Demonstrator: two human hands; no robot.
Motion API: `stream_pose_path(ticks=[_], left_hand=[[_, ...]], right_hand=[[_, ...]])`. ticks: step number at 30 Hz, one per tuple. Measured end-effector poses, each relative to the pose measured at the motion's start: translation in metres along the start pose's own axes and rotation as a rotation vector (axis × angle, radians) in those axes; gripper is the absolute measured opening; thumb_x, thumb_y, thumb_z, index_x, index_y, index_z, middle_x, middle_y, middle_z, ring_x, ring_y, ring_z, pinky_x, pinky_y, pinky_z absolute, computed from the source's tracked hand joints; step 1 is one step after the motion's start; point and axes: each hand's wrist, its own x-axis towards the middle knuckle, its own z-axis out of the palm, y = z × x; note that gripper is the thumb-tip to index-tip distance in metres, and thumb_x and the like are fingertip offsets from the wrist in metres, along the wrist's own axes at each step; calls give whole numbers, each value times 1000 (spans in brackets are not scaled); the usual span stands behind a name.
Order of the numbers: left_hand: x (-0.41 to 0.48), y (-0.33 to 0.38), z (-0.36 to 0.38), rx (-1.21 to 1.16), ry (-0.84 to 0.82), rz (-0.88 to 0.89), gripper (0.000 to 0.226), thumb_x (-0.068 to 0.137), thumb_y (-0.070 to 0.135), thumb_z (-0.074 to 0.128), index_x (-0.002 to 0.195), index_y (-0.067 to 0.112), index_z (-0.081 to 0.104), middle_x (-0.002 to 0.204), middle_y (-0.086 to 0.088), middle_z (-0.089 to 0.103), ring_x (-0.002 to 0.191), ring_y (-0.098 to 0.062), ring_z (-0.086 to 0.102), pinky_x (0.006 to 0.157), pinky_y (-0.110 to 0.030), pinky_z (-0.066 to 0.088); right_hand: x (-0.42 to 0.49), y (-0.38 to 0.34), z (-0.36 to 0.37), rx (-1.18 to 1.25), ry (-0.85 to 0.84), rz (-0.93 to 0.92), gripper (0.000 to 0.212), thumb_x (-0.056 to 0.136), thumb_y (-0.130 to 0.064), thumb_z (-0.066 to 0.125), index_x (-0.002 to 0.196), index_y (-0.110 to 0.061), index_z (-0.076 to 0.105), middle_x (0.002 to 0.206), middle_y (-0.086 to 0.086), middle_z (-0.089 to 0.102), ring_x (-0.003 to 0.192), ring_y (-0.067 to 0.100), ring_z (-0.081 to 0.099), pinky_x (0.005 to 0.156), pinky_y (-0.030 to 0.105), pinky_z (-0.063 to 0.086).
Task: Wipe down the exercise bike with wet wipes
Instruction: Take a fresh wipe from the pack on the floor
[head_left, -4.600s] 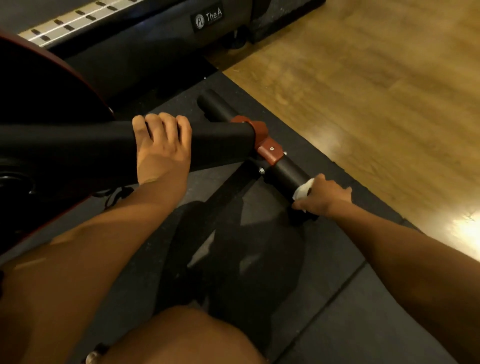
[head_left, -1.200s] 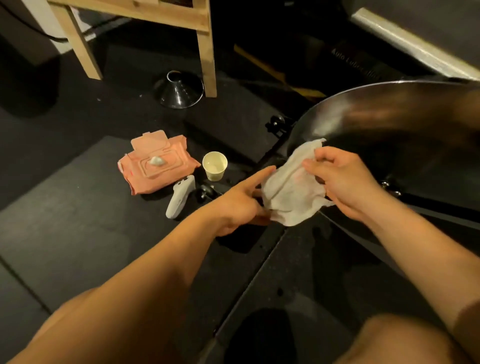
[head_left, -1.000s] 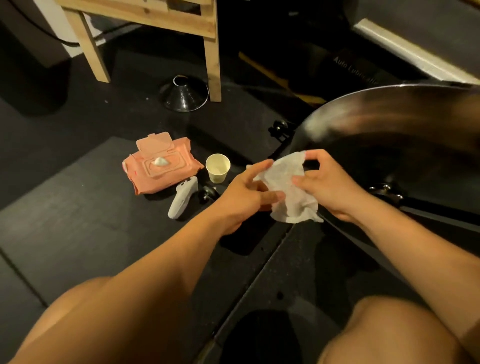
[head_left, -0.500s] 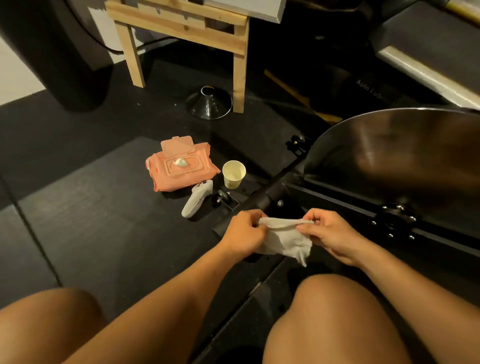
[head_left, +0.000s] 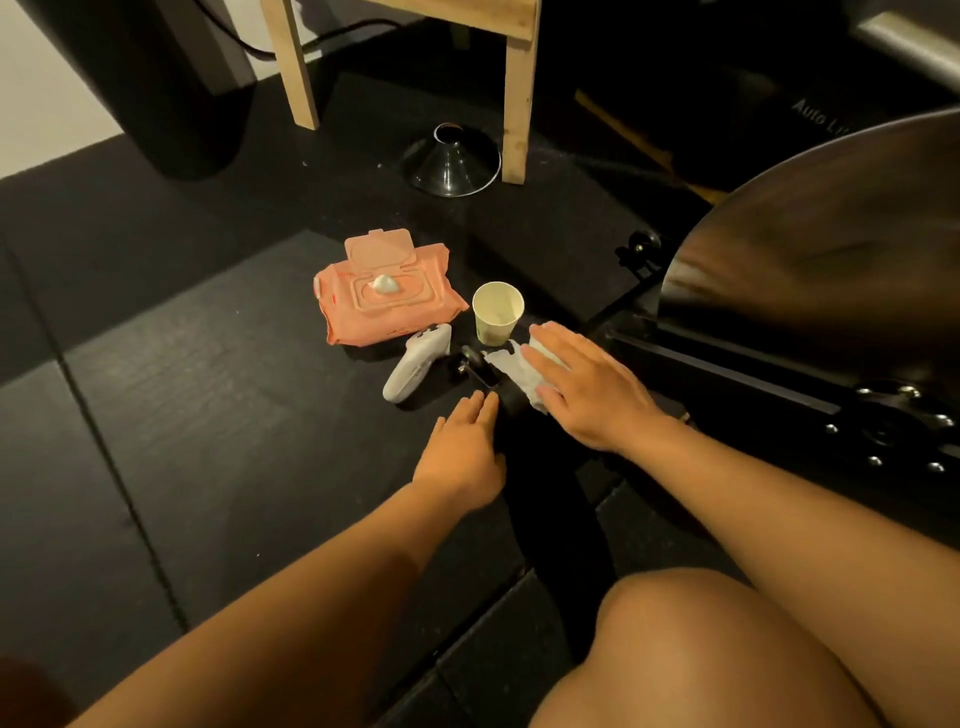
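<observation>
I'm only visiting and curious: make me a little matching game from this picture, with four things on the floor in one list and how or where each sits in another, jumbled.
Things:
1 wipes pack
2 paper cup
3 loose wipe
4 funnel

Places or states:
A beside the wooden leg
B under the flat fingers of the right hand
C lid flipped open
D cream, wide mouth up

Pairs: 1-C, 2-D, 3-B, 4-A.
</observation>
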Motion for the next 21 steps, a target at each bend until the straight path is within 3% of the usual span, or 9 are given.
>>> stream_pose_path(ticks=[3,6,8,9,10,12,14,17,21], left_hand=[[-1,-7,-14,-94,-32,15,68,94,19,55,155,18,24,162,-4,22,150,-22,19,121,-37,23],[-7,-7,-23,-214,97,-13,57,89,11,53,145,18,44,148,-4,47,137,-23,43,112,-35,37],[-13,-5,-22,-207,104,-39,67,88,8,52,152,15,32,159,-6,30,146,-22,29,118,-33,27],[-15,-5,-19,-171,96,-24,71,88,7,51,155,14,25,163,-6,18,150,-22,19,121,-32,21],[-17,-5,-16,-128,88,1,74,89,7,49,156,14,21,165,-5,7,152,-22,9,122,-33,16],[-16,-7,-12,-52,39,45,77,89,7,49,157,14,14,165,-1,-5,152,-23,-6,124,-40,10],[-9,-7,-13,-13,-53,72,80,90,10,50,158,15,7,165,-2,-6,152,-24,-7,124,-43,7],[-3,-6,-15,-22,-96,73,79,92,12,50,158,17,7,165,-5,2,152,-24,4,124,-41,11],[-6,-17,-14,-152,73,55,60,90,10,54,148,22,41,153,2,41,140,-21,40,114,-37,35]], right_hand=[[6,0,10,-184,-202,2,61,101,-43,28,154,-14,18,161,7,17,149,26,10,121,46,9],[-14,-30,25,-205,-245,-154,62,91,-42,37,141,-6,47,148,14,44,141,31,36,118,49,19],[-23,-48,39,-295,-296,-350,54,75,-39,60,117,-6,69,130,14,62,130,32,51,112,50,28],[-22,-48,36,-335,-322,-346,53,71,-37,65,115,-9,70,130,13,62,130,31,51,110,54,32],[-17,-41,28,-362,-336,-286,56,75,-36,64,126,-12,64,139,11,56,135,29,45,109,60,30],[-5,-9,13,-417,-262,-115,61,91,-29,50,150,-19,34,157,4,31,147,23,24,112,67,13],[6,24,-7,-428,-267,53,58,98,-25,39,153,-24,22,160,-4,23,148,15,14,114,64,-2],[6,14,-6,-375,-231,59,56,95,-25,44,149,-21,29,155,-2,31,147,19,19,117,60,3],[-8,-47,32,-277,-271,-222,62,86,-29,34,145,-16,43,150,3,44,142,22,34,115,59,20]])
